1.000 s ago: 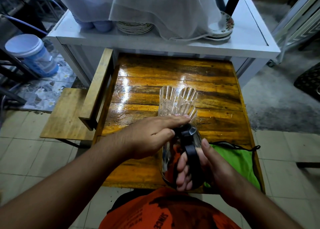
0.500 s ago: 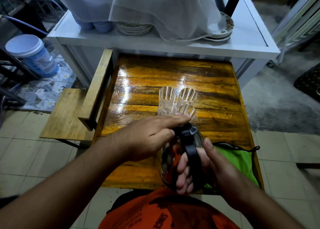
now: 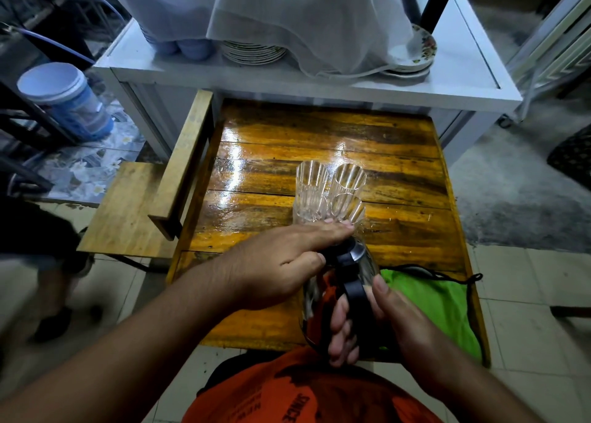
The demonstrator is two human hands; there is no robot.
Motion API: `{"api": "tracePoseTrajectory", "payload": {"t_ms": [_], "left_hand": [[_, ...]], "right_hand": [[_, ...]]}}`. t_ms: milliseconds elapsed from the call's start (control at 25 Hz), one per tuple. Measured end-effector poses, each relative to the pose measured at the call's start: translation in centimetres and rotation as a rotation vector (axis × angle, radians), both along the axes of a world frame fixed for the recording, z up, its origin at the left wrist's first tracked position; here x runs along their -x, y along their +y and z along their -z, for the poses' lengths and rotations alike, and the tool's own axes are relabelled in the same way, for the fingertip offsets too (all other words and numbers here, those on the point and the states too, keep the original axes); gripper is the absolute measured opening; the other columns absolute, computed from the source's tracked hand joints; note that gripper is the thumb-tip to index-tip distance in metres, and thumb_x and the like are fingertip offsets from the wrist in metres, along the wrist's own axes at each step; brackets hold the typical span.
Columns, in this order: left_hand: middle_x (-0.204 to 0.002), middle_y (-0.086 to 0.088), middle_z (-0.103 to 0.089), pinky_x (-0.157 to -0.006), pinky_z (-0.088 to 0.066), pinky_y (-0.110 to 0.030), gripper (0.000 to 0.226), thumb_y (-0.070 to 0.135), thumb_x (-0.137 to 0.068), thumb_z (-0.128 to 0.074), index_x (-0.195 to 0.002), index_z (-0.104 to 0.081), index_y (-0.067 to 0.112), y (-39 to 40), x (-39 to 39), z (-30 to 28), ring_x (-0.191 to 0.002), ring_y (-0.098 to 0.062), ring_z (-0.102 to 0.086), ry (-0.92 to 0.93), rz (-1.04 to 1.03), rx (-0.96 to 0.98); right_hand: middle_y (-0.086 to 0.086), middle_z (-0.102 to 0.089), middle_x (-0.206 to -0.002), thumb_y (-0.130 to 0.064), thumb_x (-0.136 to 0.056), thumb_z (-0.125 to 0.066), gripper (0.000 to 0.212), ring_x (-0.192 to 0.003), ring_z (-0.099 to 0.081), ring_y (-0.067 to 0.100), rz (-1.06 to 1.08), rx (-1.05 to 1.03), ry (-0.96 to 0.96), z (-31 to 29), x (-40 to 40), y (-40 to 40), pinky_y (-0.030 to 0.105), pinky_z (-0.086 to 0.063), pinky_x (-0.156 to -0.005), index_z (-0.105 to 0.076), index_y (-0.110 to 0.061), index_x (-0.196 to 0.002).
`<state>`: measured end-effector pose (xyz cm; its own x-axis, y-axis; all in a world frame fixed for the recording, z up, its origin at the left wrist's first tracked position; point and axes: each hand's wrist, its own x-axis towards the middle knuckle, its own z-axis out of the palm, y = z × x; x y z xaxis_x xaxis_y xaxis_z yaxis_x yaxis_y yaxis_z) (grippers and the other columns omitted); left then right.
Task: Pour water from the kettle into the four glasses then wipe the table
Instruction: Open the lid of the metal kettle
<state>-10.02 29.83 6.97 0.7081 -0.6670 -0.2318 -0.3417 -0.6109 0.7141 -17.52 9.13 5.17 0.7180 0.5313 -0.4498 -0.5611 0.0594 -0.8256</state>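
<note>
Right hand (image 3: pixel 377 320) is wrapped around the black handle (image 3: pixel 355 294) of the kettle (image 3: pixel 364 262), fingers curled through it, thumb on the outer side. Solid closed grasp. Left hand (image 3: pixel 281 266) lies flat over the kettle's lid, fingers reaching past the spout end, palm down; looks like it's pressing the lid rather than clutching anything, though the underside is hidden.

Kettle is at the near edge of the wooden table (image 3: pixel 319 141), tipped forward from the grip. Four glasses (image 3: pixel 329 195) sit in a tight cluster just beyond the left fingertips, touching or nearly so. Can't tell if any water is in them yet. Green cloth (image 3: pixel 428 304) lies just to the outside of the right hand, on the table's near corner.

Handling notes, my read:
- Kettle body is shiny metal or glass, likely heavy if full. Handle is the right place to hold; keep the lid pinned from above so it doesn't drop off while tilting.
- Glasses are thin, ribbed, light and fragile. Packed that close, a knock from the spout would topple several. Keep the spout above the rims, no contact.
- Tabletop is glossy and looks wet, so the glasses could slide.
- Cloth is soft, grab anywhere; cord trailing from it could snag.

Pour stage, wipe not started.
</note>
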Motion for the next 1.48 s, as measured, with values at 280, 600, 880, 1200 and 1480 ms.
{"api": "tracePoseTrajectory", "payload": {"t_ms": [280, 600, 880, 1200, 1480], "left_hand": [[-0.16, 0.019, -0.021, -0.122, -0.015, -0.028, 0.064, 0.027, -0.09, -0.035, -0.153, -0.026, 0.031, -0.3, 1.0, 1.2, -0.145, 0.01, -0.007, -0.028, -0.005, 0.024], [-0.162, 0.014, -0.015, -0.123, -0.008, -0.028, 0.068, 0.024, -0.089, -0.038, -0.154, -0.02, 0.027, -1.1, 2.1, 2.5, -0.148, 0.005, 0.001, -0.142, -0.017, 0.017], [-0.163, 0.009, -0.016, -0.122, -0.016, -0.041, 0.071, 0.033, -0.086, -0.03, -0.155, -0.017, 0.025, -0.9, 2.2, 3.2, -0.151, -0.003, -0.001, -0.307, -0.019, -0.01], [-0.161, 0.006, -0.027, -0.12, -0.021, -0.042, 0.069, 0.032, -0.085, -0.033, -0.153, -0.027, 0.023, -0.9, 0.8, 1.5, -0.15, -0.005, -0.012, -0.402, -0.071, 0.079], [-0.158, 0.006, -0.033, -0.12, -0.023, -0.037, 0.067, 0.032, -0.085, -0.031, -0.151, -0.033, 0.022, -0.7, -1.9, 0.0, -0.149, -0.005, -0.018, -0.405, -0.105, 0.135]], "right_hand": [[0.016, -0.073, -0.071, -0.086, -0.066, -0.054, 0.084, -0.064, -0.067, 0.02, 0.053, 0.115, -0.089, 2.0, 0.4, -0.2, 0.024, -0.052, -0.06, -0.067, -0.005, -0.083], [0.017, -0.07, -0.063, -0.082, -0.072, -0.056, 0.075, -0.058, -0.062, 0.025, 0.173, 0.182, -0.206, 4.4, 0.7, 0.0, 0.026, -0.048, -0.054, -0.067, -0.008, -0.072], [0.018, -0.071, -0.061, -0.081, -0.077, -0.049, 0.075, -0.055, -0.066, 0.027, 0.188, 0.238, -0.267, 5.1, -0.1, 0.3, 0.03, -0.049, -0.055, -0.072, -0.01, -0.068], [0.023, -0.066, -0.055, -0.068, -0.08, -0.051, 0.066, -0.048, -0.064, 0.029, 0.254, 0.16, -0.171, 2.0, -1.2, 1.1, 0.028, -0.051, -0.048, -0.069, -0.007, -0.063], [0.024, -0.065, -0.056, -0.053, -0.087, -0.037, 0.061, -0.051, -0.064, 0.034, 0.271, 0.15, -0.141, -1.3, -3.4, 2.1, 0.029, -0.053, -0.051, -0.068, -0.005, -0.064]]}}
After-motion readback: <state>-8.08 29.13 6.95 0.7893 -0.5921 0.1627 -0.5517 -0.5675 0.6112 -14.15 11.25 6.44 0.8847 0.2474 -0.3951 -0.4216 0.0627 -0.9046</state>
